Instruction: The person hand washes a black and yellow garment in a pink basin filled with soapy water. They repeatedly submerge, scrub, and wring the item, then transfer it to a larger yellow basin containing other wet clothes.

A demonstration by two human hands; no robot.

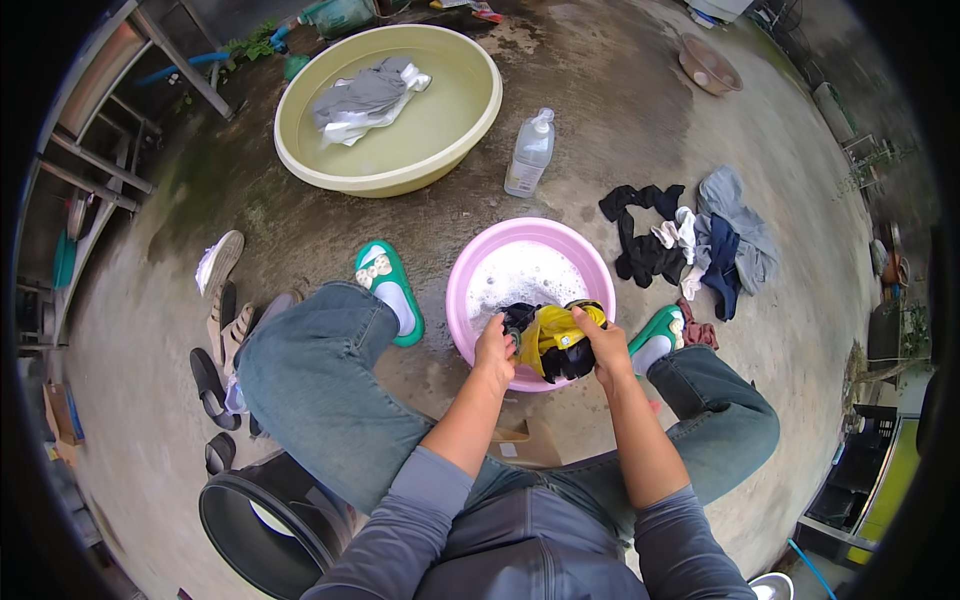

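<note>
Between my two hands I hold a wet yellow and black garment [555, 337] over the near side of a pink plastic basin [459, 300]. White suds [525, 274] cover the water in the basin. My left hand [496, 350] grips the garment's dark left end. On the yellow and black right part, my right hand [602, 341] has its thumb on top. Beyond the basin a clear pump bottle [531, 154] with a label stands upright. A large pale yellow tub [450, 142] of water holds grey and white cloth [367, 97].
Right of the basin lie black clothes [652, 251], grey cloth [731, 217], navy cloth [722, 262] and reddish-brown cloth [699, 330]. Several shoes and sandals [210, 386] are at the left, near a black bucket [262, 525]. A brown basin [709, 66] sits at the far right.
</note>
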